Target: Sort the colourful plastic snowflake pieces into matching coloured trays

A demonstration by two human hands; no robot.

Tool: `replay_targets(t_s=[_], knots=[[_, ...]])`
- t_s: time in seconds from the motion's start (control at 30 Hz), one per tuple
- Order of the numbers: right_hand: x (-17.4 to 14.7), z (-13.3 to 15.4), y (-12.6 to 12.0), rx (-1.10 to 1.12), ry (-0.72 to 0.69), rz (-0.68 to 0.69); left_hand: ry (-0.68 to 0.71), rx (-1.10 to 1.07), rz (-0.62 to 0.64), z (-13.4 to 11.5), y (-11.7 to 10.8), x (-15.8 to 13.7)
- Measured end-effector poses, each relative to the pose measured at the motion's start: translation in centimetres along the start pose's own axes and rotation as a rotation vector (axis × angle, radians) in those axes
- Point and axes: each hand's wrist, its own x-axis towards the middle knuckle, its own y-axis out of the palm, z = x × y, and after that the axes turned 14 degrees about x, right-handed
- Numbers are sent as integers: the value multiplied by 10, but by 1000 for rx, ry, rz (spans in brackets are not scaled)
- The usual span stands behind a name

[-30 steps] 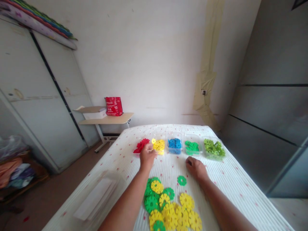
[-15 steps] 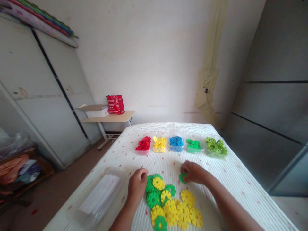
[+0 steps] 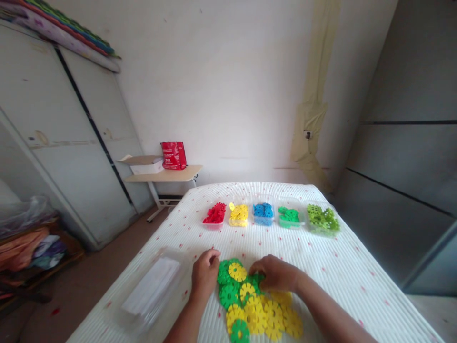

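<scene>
In front of me lies a loose pile of flat notched plastic discs, with green discs (image 3: 228,296) on its left side and yellow discs (image 3: 274,321) mostly toward the front right. My left hand (image 3: 206,272) rests at the pile's left edge, fingers curled in with the tips close together beside the green ones; anything inside is hidden. At the pile's upper right, my right hand (image 3: 276,273) bends its fingers down onto a green disc (image 3: 257,282), gripping it among the others. The right forearm partly covers the yellow discs.
Along the far side stand clear tubs of red pieces (image 3: 215,214), yellow pieces (image 3: 239,214), blue pieces (image 3: 263,212), green pieces (image 3: 289,215) and light-green pieces (image 3: 322,219). A clear plastic container (image 3: 152,288) with something white lies left on the patterned tablecloth (image 3: 185,228).
My right hand has moved left and toward me, bringing the green disc from the bare cloth to the pile. My left hand stays almost in place.
</scene>
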Motion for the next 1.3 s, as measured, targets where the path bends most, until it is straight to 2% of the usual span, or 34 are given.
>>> replay_targets(t_s=[0.13, 0.23, 0.3, 0.43, 0.47, 0.53, 0.63, 0.67, 0.73, 0.8, 0.93, 1.0, 1.07, 1.2, 1.23, 1.3], knots=[[3, -1, 6, -126, 40, -67, 0, -23, -14, -1, 0, 0], [3, -7, 0, -144, 37, -137, 3, -23, -12, -1, -1, 0], [1, -11, -8, -52, 80, -145, 8, -15, -1, 0, -1, 0], [-7, -21, -31, 288, 256, -85, 13, 18, 17, 1, -1, 0], [-9, -24, -37, 359, 275, -110, 12, 23, 18, 1, -1, 0], [-13, -31, -50, 486, 232, -312, 16, 23, 17, 1, 0, 1], [-17, -43, -68, 670, 67, -773, 23, 13, 12, 2, 1, 1], [-19, -46, -72, 699, 32, -888, 25, 10, 12, 2, 1, 1], [-21, -51, -77, 684, 31, -998, 20, 7, 15, 2, 1, 1], [-23, -53, -78, 632, 70, -1019, 13, -2, 14, 1, 0, 1], [-25, -47, -75, 582, 102, -978, 0, -20, 4, 1, 0, 1], [-26, -43, -74, 528, 110, -879, 0, -16, 2, 1, 0, 1], [-28, -39, -71, 464, 148, -665, 3, -13, 5, 0, -1, 0], [-32, -28, -58, 369, 349, -110, -2, -22, 18, -1, -3, 0], [-33, -23, -52, 316, 390, -31, -2, -27, 20, -2, -3, 0], [-33, -11, -39, 131, 372, -13, -2, -39, 22, -3, -4, -1]])
